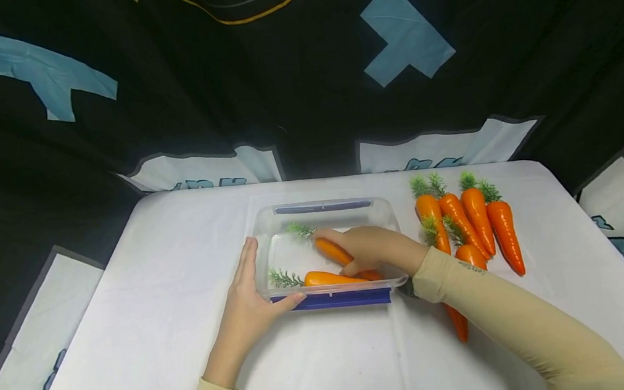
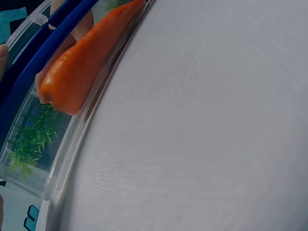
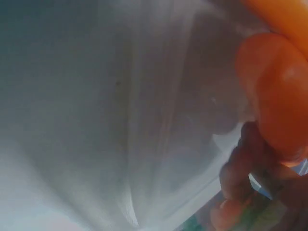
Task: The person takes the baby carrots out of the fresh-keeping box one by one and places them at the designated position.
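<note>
A clear plastic box point(image 1: 275, 218) with blue side latches stands on the table. Inside, along its front wall, lies an orange carrot point(image 1: 327, 278) with a feathery green top. My right hand point(image 1: 369, 247) reaches into the box and grips a second carrot point(image 1: 332, 251), its green top pointing to the far left. In the right wrist view the fingers point(image 3: 238, 175) curl beside this blurred carrot. My left hand point(image 1: 252, 308) rests against the front left corner of the box, fingers straight along the left side and thumb by the front rim.
Several more carrots point(image 1: 505, 234) with green tops lie to the right of the box, some partly hidden by the right forearm. A white cloth covers the table point(image 1: 135, 334). Black fabric point(image 1: 282, 111) with blue patches hangs behind it.
</note>
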Demonstrator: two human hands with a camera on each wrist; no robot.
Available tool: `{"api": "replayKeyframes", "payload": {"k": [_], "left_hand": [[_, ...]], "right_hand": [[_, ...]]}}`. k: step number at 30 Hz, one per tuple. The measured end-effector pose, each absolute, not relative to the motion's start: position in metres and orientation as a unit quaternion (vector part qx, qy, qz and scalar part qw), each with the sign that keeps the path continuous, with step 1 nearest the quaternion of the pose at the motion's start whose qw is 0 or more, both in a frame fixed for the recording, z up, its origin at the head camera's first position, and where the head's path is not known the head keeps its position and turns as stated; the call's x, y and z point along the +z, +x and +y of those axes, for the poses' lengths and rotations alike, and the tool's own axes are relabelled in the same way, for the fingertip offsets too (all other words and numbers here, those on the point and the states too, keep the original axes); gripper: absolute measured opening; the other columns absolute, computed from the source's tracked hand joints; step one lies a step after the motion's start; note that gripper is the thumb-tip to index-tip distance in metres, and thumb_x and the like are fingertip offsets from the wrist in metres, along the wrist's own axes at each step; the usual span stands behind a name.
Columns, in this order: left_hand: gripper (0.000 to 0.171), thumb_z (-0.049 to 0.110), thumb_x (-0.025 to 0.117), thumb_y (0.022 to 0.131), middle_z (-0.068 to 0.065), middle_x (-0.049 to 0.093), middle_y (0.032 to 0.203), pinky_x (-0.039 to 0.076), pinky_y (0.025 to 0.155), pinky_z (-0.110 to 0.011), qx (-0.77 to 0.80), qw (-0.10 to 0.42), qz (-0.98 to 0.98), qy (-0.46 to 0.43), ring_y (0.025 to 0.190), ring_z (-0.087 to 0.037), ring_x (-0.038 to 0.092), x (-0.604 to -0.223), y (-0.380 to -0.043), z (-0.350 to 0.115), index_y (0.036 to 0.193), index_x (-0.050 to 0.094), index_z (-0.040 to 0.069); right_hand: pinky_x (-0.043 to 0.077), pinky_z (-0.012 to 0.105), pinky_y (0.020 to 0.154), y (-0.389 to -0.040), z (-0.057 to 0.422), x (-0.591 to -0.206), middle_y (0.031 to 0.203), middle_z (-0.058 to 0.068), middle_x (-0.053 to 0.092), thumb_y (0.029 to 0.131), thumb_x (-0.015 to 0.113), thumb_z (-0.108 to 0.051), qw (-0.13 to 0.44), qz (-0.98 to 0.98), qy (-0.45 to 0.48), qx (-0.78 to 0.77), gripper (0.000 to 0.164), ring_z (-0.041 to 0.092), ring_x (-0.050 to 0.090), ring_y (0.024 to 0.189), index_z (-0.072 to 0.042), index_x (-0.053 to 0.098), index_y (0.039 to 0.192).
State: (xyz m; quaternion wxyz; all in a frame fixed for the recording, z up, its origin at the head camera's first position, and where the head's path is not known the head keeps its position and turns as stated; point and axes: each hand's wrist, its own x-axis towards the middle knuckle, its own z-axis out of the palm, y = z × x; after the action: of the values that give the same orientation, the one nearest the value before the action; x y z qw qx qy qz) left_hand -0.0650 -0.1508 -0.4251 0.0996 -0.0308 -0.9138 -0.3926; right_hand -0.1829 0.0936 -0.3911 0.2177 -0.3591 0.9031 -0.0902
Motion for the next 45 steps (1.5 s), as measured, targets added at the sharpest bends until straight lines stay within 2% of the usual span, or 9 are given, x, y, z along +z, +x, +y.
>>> {"api": "replayKeyframes", "payload": {"k": [10, 14, 19, 24, 30, 35, 41, 43, 45], "left_hand": [[0.130, 0.065, 0.085, 0.063, -0.007, 0.014, 0.168, 0.030, 0.119, -0.057, -0.397, 0.092, -0.913, -0.023, 0.152, -0.034, 0.022, -0.425, -0.065, -0.150, 0.161, 0.012, 0.021], [0.130, 0.066, 0.084, 0.063, -0.005, 0.013, 0.168, 0.029, 0.119, -0.057, -0.396, 0.092, -0.913, -0.024, 0.152, -0.034, 0.022, -0.425, -0.065, -0.150, 0.161, 0.011, 0.020], [0.130, 0.067, 0.083, 0.063, -0.003, 0.012, 0.168, 0.029, 0.120, -0.057, -0.394, 0.092, -0.914, -0.024, 0.152, -0.033, 0.021, -0.424, -0.065, -0.150, 0.161, 0.011, 0.021], [0.130, 0.064, 0.085, 0.063, -0.007, 0.014, 0.168, 0.029, 0.120, -0.057, -0.394, 0.098, -0.913, -0.027, 0.152, -0.034, 0.022, -0.425, -0.066, -0.150, 0.161, 0.012, 0.019], [0.131, 0.063, 0.086, 0.062, -0.004, 0.013, 0.168, 0.029, 0.120, -0.056, -0.398, 0.098, -0.912, -0.026, 0.153, -0.032, 0.021, -0.426, -0.065, -0.150, 0.161, 0.013, 0.018], [0.130, 0.064, 0.085, 0.063, -0.006, 0.014, 0.168, 0.029, 0.119, -0.057, -0.397, 0.100, -0.912, -0.029, 0.152, -0.033, 0.021, -0.425, -0.065, -0.150, 0.161, 0.013, 0.018], [0.130, 0.063, 0.086, 0.063, -0.008, 0.015, 0.167, 0.030, 0.119, -0.057, -0.394, 0.105, -0.912, -0.031, 0.152, -0.034, 0.022, -0.426, -0.066, -0.150, 0.161, 0.013, 0.018], [0.130, 0.062, 0.086, 0.063, -0.009, 0.016, 0.167, 0.030, 0.119, -0.057, -0.392, 0.106, -0.913, -0.031, 0.152, -0.034, 0.022, -0.427, -0.066, -0.150, 0.161, 0.013, 0.018], [0.130, 0.063, 0.086, 0.062, -0.009, 0.016, 0.167, 0.031, 0.119, -0.057, -0.388, 0.107, -0.915, -0.029, 0.152, -0.034, 0.023, -0.427, -0.066, -0.150, 0.161, 0.013, 0.018]], "right_hand": [[0.052, 0.030, 0.069, -0.180, 0.097, -0.382, 0.092, -0.002, 0.062, 0.082, 0.079, -0.044, 0.083, 0.908, -0.383, -0.150, 0.081, 0.015, 0.057, 0.077, -0.038, 0.030, 0.146], [0.056, 0.035, 0.077, -0.178, 0.102, -0.369, 0.109, -0.001, 0.065, 0.082, 0.081, -0.039, 0.045, 0.906, -0.372, -0.197, 0.078, 0.017, 0.060, 0.088, -0.037, 0.035, 0.145], [0.060, 0.040, 0.085, -0.172, 0.112, -0.351, 0.123, -0.001, 0.063, 0.082, 0.081, -0.038, -0.003, 0.895, -0.362, -0.260, 0.070, 0.018, 0.063, 0.098, -0.028, 0.047, 0.141], [0.059, 0.034, 0.078, -0.163, 0.125, -0.339, 0.116, 0.007, 0.065, 0.077, 0.087, -0.031, -0.107, 0.863, -0.378, -0.318, 0.069, 0.019, 0.063, 0.094, -0.015, 0.051, 0.134], [0.060, 0.030, 0.069, -0.154, 0.140, -0.325, 0.107, 0.015, 0.063, 0.069, 0.091, -0.014, -0.233, 0.803, -0.431, -0.339, 0.073, 0.021, 0.061, 0.089, -0.008, 0.048, 0.127], [0.059, 0.028, 0.071, -0.146, 0.159, -0.319, 0.104, 0.016, 0.061, 0.069, 0.090, -0.009, -0.247, 0.792, -0.444, -0.338, 0.079, 0.020, 0.060, 0.087, -0.006, 0.038, 0.128], [0.054, 0.013, 0.078, -0.134, 0.192, -0.324, 0.107, 0.016, 0.061, 0.086, 0.074, -0.040, -0.231, 0.817, -0.397, -0.350, 0.070, 0.020, 0.062, 0.089, -0.006, 0.035, 0.132], [0.051, 0.008, 0.084, -0.128, 0.205, -0.326, 0.114, 0.018, 0.060, 0.084, 0.078, -0.034, -0.226, 0.828, -0.373, -0.352, 0.074, 0.022, 0.062, 0.094, -0.004, 0.034, 0.134], [0.047, 0.005, 0.089, -0.123, 0.217, -0.329, 0.121, 0.021, 0.057, 0.076, 0.087, -0.016, -0.217, 0.835, -0.358, -0.356, 0.084, 0.020, 0.060, 0.100, -0.001, 0.030, 0.137]]}}
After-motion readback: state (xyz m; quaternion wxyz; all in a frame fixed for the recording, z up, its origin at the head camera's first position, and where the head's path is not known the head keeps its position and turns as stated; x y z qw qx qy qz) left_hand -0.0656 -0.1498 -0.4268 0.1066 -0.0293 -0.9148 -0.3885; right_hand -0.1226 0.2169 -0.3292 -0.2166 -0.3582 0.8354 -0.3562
